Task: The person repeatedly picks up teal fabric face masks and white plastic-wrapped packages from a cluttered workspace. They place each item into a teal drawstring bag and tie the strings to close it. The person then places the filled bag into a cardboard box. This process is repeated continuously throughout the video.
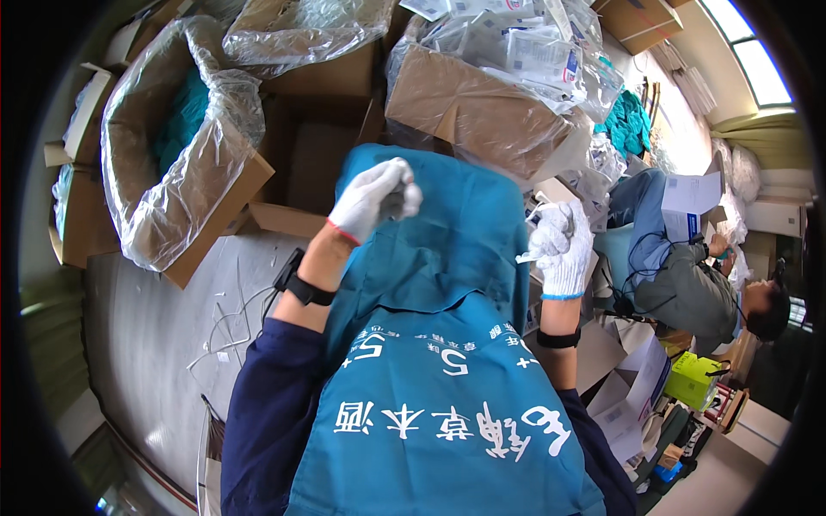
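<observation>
Over my lap spreads a teal apron (430,232) with white lettering. My left hand (376,199), in a white knit glove with a red cuff edge, hovers above the apron's left side. Its fingers are curled together and slightly blurred, and whatever they may pinch is hidden. At the apron's right edge is my right hand (566,258), in a similar glove with a blue cuff edge. Its fingers are closed around a small white bundle (542,247) with thin strands poking out; its exact kind is unclear. Dark bands circle both wrists.
Ahead stands a carton (482,112) heaped with clear plastic packets (538,56). An opened brown box (318,146) is left of it, beside a plastic-lined carton (185,202) holding teal cloth. Thin white tubing (225,322) lies on the floor. At right sits another person (688,284) among boxes.
</observation>
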A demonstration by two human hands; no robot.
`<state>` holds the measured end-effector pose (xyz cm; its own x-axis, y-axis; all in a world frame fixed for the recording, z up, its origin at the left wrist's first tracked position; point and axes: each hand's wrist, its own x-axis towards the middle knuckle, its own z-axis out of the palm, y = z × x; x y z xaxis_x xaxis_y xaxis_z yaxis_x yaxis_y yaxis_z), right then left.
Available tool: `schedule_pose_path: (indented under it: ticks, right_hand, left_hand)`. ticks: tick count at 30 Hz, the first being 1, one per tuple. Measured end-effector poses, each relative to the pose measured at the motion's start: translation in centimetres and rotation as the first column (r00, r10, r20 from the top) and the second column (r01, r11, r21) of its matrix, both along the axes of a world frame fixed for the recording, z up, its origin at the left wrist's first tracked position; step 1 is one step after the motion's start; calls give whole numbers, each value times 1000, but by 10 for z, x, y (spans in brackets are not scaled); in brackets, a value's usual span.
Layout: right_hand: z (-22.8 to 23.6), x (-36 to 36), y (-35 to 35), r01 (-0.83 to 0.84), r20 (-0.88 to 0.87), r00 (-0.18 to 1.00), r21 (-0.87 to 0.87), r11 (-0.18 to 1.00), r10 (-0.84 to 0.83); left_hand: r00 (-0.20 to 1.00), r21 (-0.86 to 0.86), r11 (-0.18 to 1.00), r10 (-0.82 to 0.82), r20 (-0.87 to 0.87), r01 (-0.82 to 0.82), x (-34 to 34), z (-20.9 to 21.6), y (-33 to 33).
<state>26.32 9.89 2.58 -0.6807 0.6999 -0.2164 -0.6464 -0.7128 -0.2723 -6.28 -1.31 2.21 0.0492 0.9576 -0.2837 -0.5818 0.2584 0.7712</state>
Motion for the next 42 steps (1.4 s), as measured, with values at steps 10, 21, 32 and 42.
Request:
schedule_pose_path:
  ticks: [10,21,32,42]
  right_hand:
    - [17,-52,-37,-101,-80,993,-120,988,92]
    - [0,-39,-36,-62,28,997,-108,992,66]
    - [-15,-1,-23,364,324,880,5,931,-346]
    - [37,-80,-75,-612,781,542,619,492,-309]
  left_hand:
    - [954,-324,920,-274,-125,222,85,-6,23]
    - [933,-264,923,-326,-150,280,87,-27,14]
    - [571,-236,809,-557,-603,539,85,-16,-4]
    - [148,-173,774,-325,-934,608,78,1,-10]
